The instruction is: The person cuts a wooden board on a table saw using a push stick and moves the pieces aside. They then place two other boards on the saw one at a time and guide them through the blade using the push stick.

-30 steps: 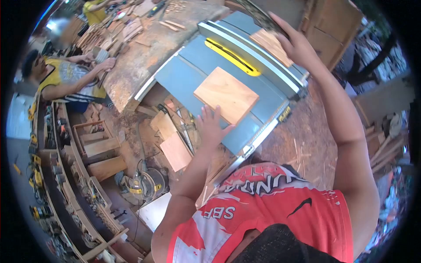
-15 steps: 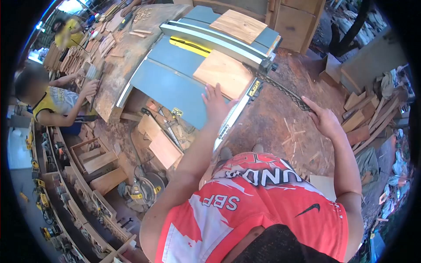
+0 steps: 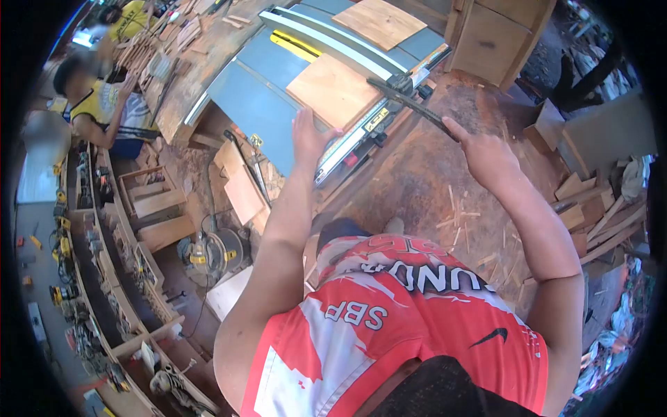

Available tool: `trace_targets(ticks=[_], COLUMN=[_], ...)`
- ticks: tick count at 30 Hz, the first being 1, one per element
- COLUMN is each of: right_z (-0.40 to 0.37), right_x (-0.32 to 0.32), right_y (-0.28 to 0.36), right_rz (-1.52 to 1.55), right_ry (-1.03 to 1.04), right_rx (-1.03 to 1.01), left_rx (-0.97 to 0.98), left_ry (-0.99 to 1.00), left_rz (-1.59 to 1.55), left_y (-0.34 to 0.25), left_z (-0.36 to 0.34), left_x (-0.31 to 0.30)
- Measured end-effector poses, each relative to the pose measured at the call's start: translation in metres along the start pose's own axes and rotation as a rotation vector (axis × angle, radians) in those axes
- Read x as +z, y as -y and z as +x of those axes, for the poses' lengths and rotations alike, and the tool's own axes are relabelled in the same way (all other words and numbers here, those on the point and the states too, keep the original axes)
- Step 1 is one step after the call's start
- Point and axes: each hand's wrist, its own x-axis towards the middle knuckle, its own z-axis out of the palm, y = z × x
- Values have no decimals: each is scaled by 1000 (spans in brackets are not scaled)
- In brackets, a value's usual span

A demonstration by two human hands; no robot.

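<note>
A flat, light-brown wooden board [image 3: 335,90] lies on the grey-blue top of a table saw [image 3: 253,104], alongside the long metal fence [image 3: 340,43]. My left hand [image 3: 309,141] is spread at the board's near left corner, thumb stretched along its front edge. In my right hand [image 3: 484,158] is a long dark push stick [image 3: 420,109], index finger laid along it. Its far tip reaches the board's near right corner, beside the fence. Just beyond the board shows the yellow insert [image 3: 295,46] of the saw.
Another wooden board [image 3: 379,23] rests across the fence. On the left, a person [image 3: 104,104] in a yellow top sits at a wooden bench [image 3: 182,115], with another person [image 3: 130,21] farther back. Wood strips [image 3: 458,215] litter the floor; offcuts [image 3: 590,208] are piled at right.
The push stick has swung up and left, its tip now by the board's near right corner. My left hand stays at the board's corner. My view has shifted.
</note>
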Motion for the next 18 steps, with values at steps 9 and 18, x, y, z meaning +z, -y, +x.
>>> trace_targets(ticks=[9, 18], right_z=[13, 26], right_x=[-9, -13], right_y=[2, 12], right_rz=[38, 38], right_ry=[24, 42], right_rx=[-20, -5], left_rx=[74, 50], left_ry=[-108, -21], left_rz=[129, 98], left_y=[13, 31], left_z=[9, 27], left_x=[8, 7])
